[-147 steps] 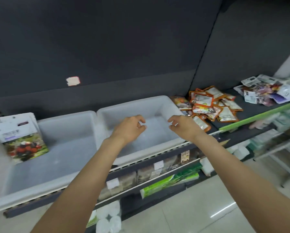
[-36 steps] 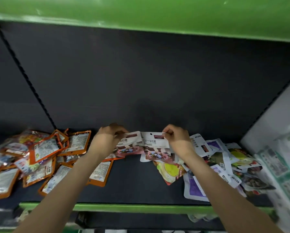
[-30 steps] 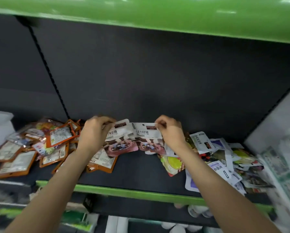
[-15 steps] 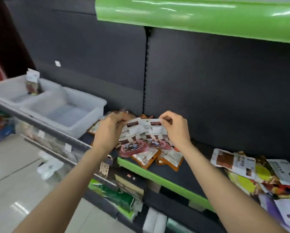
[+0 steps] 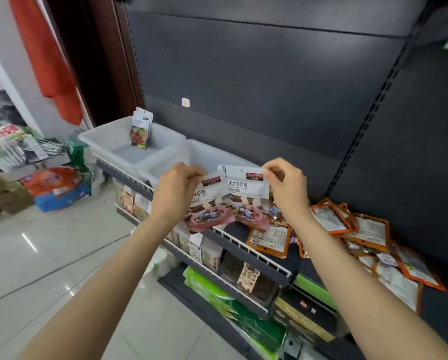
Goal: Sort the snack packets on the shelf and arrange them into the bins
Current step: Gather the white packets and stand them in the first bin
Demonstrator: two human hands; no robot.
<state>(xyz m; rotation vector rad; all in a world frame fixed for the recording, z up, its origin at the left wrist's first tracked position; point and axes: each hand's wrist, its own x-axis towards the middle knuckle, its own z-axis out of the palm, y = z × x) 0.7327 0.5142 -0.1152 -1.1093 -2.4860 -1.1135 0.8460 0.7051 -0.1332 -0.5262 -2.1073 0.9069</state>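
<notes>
bright, even light | floor point(image 5: 48, 261) glare | edges warped, soft

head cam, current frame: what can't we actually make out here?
- Near bin interior: hidden behind the left hand and the two white packets.
- Exact number of packets held: they overlap, more could sit behind.
- Orange packets: label text too small.
- Packets in the far bin: the front one hides how many stand behind.
</notes>
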